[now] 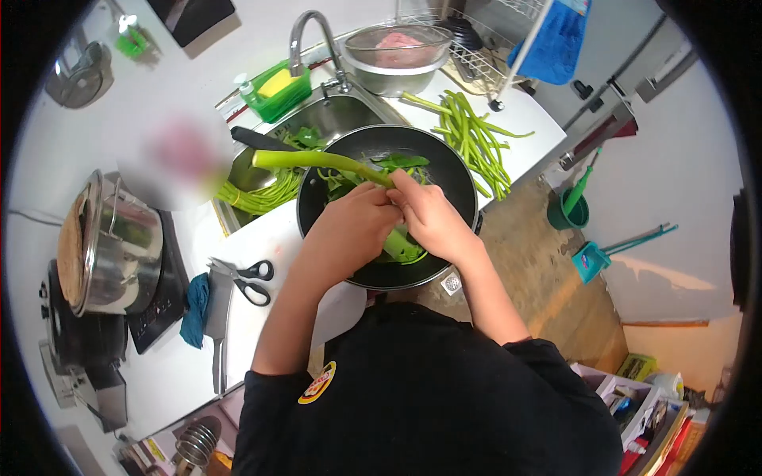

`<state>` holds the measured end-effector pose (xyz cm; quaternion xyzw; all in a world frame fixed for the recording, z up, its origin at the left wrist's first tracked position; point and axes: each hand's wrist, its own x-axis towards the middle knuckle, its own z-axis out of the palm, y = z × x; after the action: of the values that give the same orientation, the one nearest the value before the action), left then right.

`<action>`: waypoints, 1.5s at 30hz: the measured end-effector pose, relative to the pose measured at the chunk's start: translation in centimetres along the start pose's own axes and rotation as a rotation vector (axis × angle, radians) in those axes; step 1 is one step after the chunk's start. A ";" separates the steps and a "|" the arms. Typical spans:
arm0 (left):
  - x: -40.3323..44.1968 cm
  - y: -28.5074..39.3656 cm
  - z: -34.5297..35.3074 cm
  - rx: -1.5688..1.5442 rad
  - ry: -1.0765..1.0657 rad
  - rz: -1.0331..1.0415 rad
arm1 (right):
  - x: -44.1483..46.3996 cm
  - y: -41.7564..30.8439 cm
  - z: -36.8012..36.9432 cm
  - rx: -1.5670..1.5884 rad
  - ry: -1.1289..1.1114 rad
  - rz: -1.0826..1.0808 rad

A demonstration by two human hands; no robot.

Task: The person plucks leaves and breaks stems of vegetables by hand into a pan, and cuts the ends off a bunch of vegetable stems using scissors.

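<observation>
Both my hands are closed on a thick green vegetable stalk (298,159) above a black frying pan (309,214). My left hand (357,226) grips it near the pan's middle, fingers curled. Close against it, my right hand (429,216) pinches the stalk where it bends. The stalk's pale end sticks out to the left, over the pan's rim. Cut green leaves (401,161) lie inside the pan, and a wider green piece (403,246) shows below my hands. My fingers hide part of the stalk.
Behind the pan is a sink (349,115) holding a bundle of thin green stems (266,194). More green stems (468,135) lie on the counter at right. Scissors (250,278), a cleaver (218,317) and a steel pot (127,246) are at left. A bowl with a strainer (397,67) stands behind.
</observation>
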<state>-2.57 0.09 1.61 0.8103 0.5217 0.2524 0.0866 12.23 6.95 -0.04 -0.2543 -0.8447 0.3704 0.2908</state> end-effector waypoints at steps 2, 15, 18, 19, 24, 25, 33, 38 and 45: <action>-0.5 -0.9 0.2 -0.031 -0.088 -0.022 | -0.1 -0.4 0.0 0.061 -0.066 0.030; -5.0 -4.6 -3.2 -0.068 0.151 -0.250 | -0.1 5.8 -8.5 -0.312 0.325 0.215; -4.8 -4.7 1.1 -0.082 0.168 -0.229 | 3.6 8.0 -10.1 -0.390 0.463 0.308; -4.9 -5.6 1.1 -0.180 0.218 -0.310 | 4.5 10.4 -10.2 -0.417 0.489 0.315; -7.3 -14.8 -3.9 -0.312 0.705 -0.926 | 5.7 17.4 -10.0 -0.695 0.351 0.457; -9.9 -19.9 -2.7 -0.012 0.903 -0.908 | 5.5 17.7 -9.9 -0.710 0.311 0.477; -13.5 -29.0 -1.6 -0.029 0.827 -1.251 | 3.8 18.5 -10.0 -0.666 0.351 0.559; -11.5 -27.2 -1.8 0.066 0.845 -1.029 | 3.3 16.4 -10.2 -0.664 0.409 0.472; -11.0 -18.1 -10.9 -0.066 0.989 -0.797 | 5.7 0.3 -3.0 -0.187 0.478 0.113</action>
<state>-26.14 -3.06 0.19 0.3386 0.7534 0.5612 -0.0525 10.33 12.18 3.12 -0.4073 -0.7669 0.2359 0.4362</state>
